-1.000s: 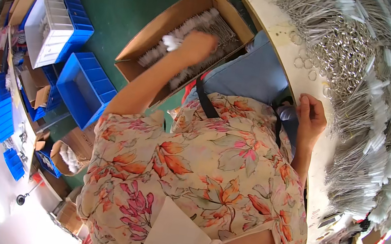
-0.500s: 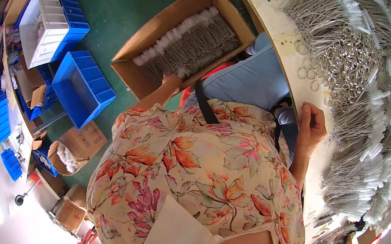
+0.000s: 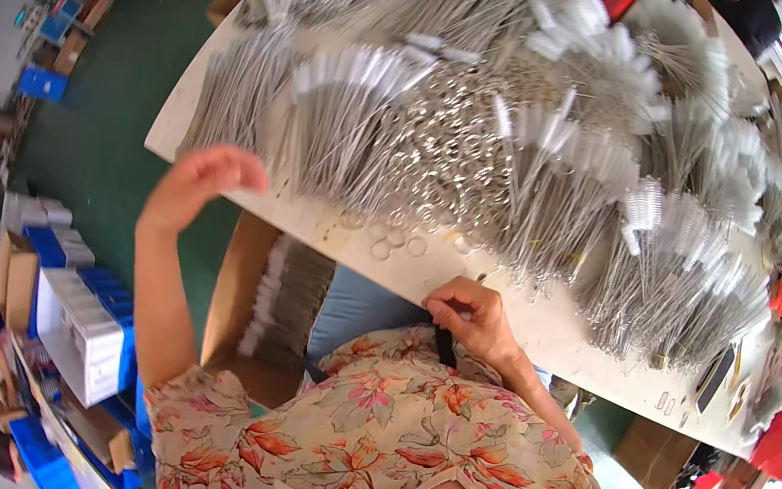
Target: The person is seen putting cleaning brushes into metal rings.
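Observation:
My left hand (image 3: 203,181) is raised at the near left edge of a long cream table (image 3: 338,229), fingers loosely spread and holding nothing. It hovers just short of bundles of wire brushes with white bristle tips (image 3: 350,112). My right hand (image 3: 469,315) rests on the table's near edge with its fingers curled, above a black strap (image 3: 443,347) that crosses my flowered top. I see nothing in that hand. A heap of small metal rings (image 3: 435,150) lies in the middle of the table, with a few loose rings (image 3: 396,243) near the edge.
More brush bundles (image 3: 679,278) cover most of the table. An open cardboard box (image 3: 237,292) holding brushes stands on the green floor beneath my left arm. Blue crates (image 3: 106,288) and a white crate (image 3: 79,335) sit at lower left. A flat black object (image 3: 725,365) lies at the table's right end.
The view has swung from the floor box up to the table. My left hand has left the box and risen to the table edge. My right hand stays by the strap.

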